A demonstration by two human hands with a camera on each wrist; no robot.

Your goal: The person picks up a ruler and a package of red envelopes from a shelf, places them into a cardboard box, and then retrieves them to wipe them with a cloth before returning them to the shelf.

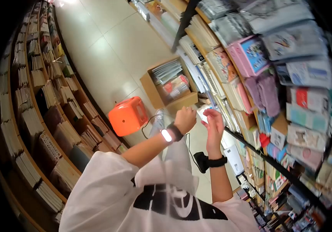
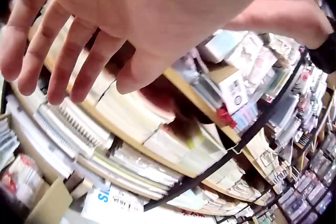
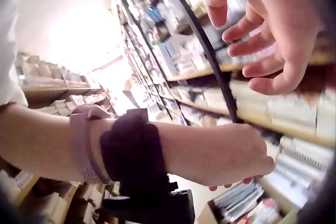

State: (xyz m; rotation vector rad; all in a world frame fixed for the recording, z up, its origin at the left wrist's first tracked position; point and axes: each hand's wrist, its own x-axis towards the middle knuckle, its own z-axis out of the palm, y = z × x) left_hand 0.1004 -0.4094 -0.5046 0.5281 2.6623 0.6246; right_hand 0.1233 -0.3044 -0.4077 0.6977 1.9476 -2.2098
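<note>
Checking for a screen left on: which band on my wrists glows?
The one with the rounded white face, beside the black strap at your left hand. Neither it nor the black band by your right hand is lit.

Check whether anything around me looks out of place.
Two things might: an orange plastic item and an open, filled cardboard box both sit on the aisle floor rather than being shelved. I see no spill.

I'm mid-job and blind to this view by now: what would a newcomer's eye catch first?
The bright orange plastic object on the tiled floor, left of centre. To its right stands an open cardboard box holding packaged goods. Then the watch, glowing white on the left arm.
</note>
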